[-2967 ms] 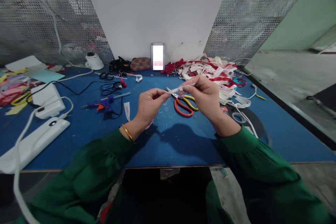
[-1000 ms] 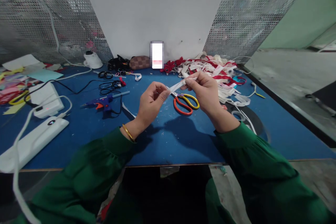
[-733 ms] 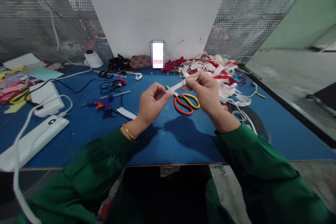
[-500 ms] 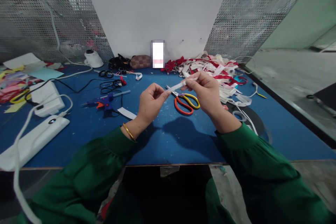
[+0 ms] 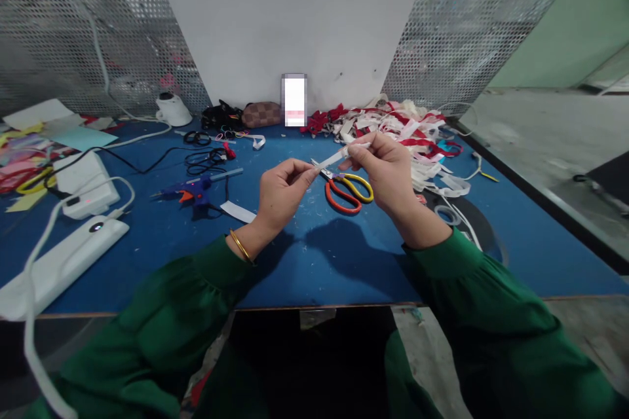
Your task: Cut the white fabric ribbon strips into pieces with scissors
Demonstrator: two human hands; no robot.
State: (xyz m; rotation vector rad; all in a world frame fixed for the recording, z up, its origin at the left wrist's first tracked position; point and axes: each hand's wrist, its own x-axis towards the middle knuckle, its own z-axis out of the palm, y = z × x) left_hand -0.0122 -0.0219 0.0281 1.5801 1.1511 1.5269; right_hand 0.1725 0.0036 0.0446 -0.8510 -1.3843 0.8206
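A short white ribbon (image 5: 331,160) is stretched between my two hands above the blue table. My left hand (image 5: 285,193) pinches its lower left end between thumb and fingers. At the upper right end, my right hand (image 5: 381,167) grips the ribbon in a pinch, with part of it hidden by the fingers. Scissors (image 5: 343,195) with one orange and one yellow handle lie on the table beneath the ribbon, between the hands. Left of my left hand are a flat white strip (image 5: 238,212) and a blue glue gun (image 5: 194,192) with an orange trigger.
Tangled white and red ribbons (image 5: 393,121) are heaped at the back right. A clear tape roll (image 5: 447,215) lies right of my right hand. White power strips (image 5: 69,265) with cables take up the left. A phone (image 5: 294,101) leans on the back panel beside a checked pouch (image 5: 261,115).
Hardly anything differs. Both hands keep their pinch on the ribbon, and the whole view has shifted very slightly.
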